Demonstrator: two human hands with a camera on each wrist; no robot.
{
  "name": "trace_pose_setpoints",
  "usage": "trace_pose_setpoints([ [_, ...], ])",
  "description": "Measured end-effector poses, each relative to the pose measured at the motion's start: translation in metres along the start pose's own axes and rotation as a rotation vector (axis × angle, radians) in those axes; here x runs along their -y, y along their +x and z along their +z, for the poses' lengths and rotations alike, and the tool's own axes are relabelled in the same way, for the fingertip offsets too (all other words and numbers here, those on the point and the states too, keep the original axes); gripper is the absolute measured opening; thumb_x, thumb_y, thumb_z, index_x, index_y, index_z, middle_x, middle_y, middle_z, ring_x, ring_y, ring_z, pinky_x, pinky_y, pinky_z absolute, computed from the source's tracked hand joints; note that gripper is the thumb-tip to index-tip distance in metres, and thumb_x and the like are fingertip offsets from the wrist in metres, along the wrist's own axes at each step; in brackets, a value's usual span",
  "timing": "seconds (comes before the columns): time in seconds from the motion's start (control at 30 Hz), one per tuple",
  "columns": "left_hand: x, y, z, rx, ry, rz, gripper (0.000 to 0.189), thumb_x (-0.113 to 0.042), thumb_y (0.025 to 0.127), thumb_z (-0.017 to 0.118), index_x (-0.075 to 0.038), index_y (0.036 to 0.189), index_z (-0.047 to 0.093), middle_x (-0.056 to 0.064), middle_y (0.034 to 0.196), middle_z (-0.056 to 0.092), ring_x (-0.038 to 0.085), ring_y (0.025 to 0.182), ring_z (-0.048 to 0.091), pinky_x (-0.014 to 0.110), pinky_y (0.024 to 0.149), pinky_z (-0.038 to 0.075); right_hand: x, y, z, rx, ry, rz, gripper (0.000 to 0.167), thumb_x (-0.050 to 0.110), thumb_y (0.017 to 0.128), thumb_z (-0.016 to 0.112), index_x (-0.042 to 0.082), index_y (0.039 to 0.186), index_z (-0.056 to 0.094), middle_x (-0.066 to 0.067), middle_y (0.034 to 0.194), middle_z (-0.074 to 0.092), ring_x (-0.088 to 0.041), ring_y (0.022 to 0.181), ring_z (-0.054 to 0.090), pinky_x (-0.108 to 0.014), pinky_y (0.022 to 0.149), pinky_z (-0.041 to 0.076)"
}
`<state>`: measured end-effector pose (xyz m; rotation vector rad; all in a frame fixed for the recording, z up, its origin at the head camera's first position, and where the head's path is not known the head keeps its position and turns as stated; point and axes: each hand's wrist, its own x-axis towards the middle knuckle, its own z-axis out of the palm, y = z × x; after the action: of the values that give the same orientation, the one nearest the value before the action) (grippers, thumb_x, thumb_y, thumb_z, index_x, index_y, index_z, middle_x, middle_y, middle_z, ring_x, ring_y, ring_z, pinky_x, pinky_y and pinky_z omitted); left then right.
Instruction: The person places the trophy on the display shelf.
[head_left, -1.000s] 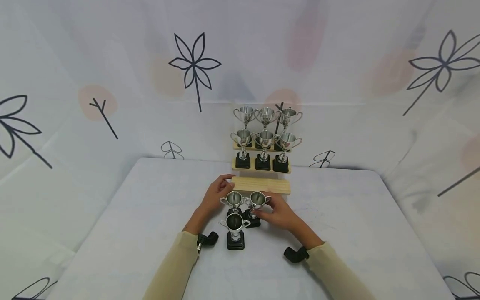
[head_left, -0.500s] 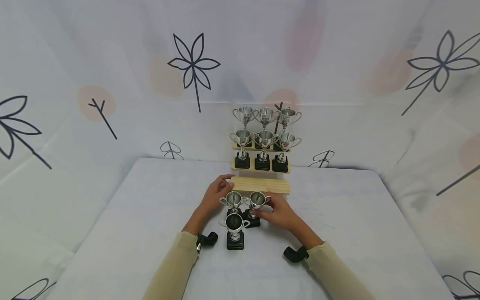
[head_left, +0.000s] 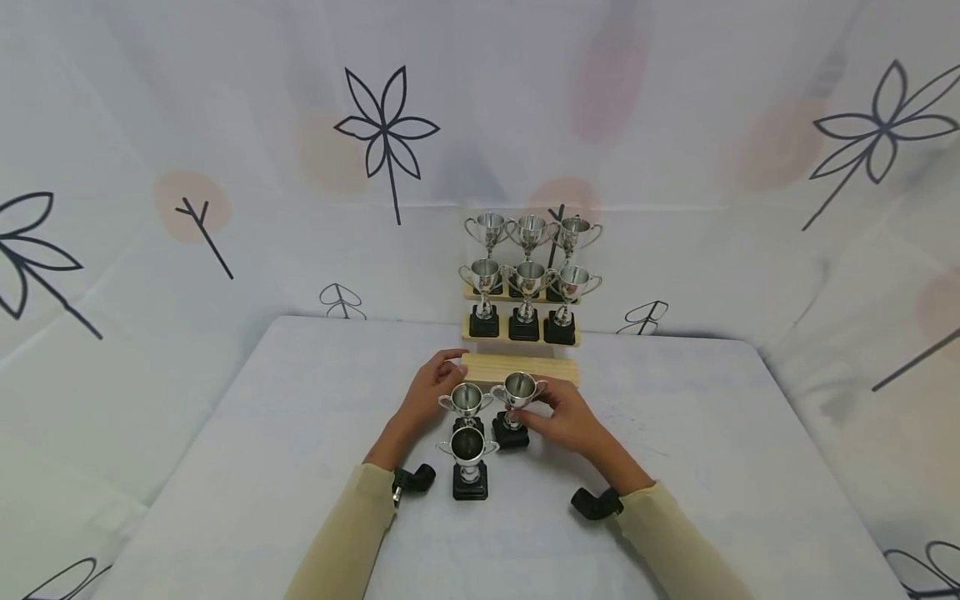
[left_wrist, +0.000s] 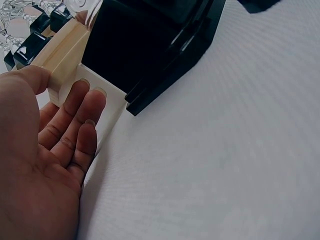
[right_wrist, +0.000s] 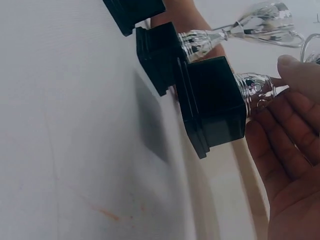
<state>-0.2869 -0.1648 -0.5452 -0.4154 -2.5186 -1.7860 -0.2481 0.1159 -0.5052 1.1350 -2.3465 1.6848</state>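
My right hand (head_left: 567,418) pinches a small silver trophy cup (head_left: 519,392) by its stem, thumb in front and fingers behind. In the right wrist view its black square base (right_wrist: 217,100) hangs over the white cloth, with a shadow below. My left hand (head_left: 429,390) holds the left end of the bottom step of a wooden tiered stand (head_left: 517,368), thumb on the wood and fingers under it, as the left wrist view shows. Two more trophies stand upright in front of the stand: one rear trophy (head_left: 467,402) near the left hand, and one front trophy (head_left: 469,458) nearer me.
On the stand's upper two steps stand several like trophies, among them a middle-step trophy (head_left: 527,287) and a top-step trophy (head_left: 530,232). The white-covered table (head_left: 675,450) meets a patterned cloth backdrop (head_left: 262,125) behind and at both sides.
My right hand has raised its trophy and moved it slightly right and toward the stand, away from the other two. The left hand stays at the stand's end.
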Motion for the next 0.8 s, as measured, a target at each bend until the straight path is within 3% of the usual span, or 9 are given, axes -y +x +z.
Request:
trace_pose_setpoints([
  [0.47,0.000,0.000,-0.001,-0.008,0.002,0.008,0.041,-0.026,0.110,0.059,-0.012,0.148,0.058,0.007,0.095,0.076,0.014,0.084,0.068,0.028,0.080,0.050,0.012,0.005,-0.024,-0.117,-0.060,0.046,0.023,-0.002,0.090,0.083,0.004,0.111,0.076,-0.007,0.111,0.079,-0.006,0.113,0.069,-0.025,0.102,0.052],
  [0.67,0.002,0.001,-0.001,-0.012,-0.001,-0.003,0.041,-0.027,0.110,0.060,-0.012,0.148,0.058,0.006,0.096,0.076,0.015,0.086,0.069,0.030,0.081,0.050,0.013,0.008,-0.040,-0.183,-0.058,0.022,0.022,-0.012,0.088,0.080,-0.004,0.108,0.075,-0.018,0.104,0.078,-0.002,0.104,0.069,-0.019,0.098,0.050],
  [0.8,0.002,0.001,-0.001,-0.004,-0.018,-0.008,0.042,-0.027,0.110,0.061,-0.012,0.149,0.058,0.007,0.097,0.075,0.016,0.086,0.069,0.030,0.080,0.050,0.013,0.011,-0.050,-0.230,-0.076,0.027,0.019,-0.010,0.088,0.080,-0.003,0.105,0.075,-0.017,0.101,0.079,-0.002,0.099,0.070,-0.018,0.097,0.050],
])
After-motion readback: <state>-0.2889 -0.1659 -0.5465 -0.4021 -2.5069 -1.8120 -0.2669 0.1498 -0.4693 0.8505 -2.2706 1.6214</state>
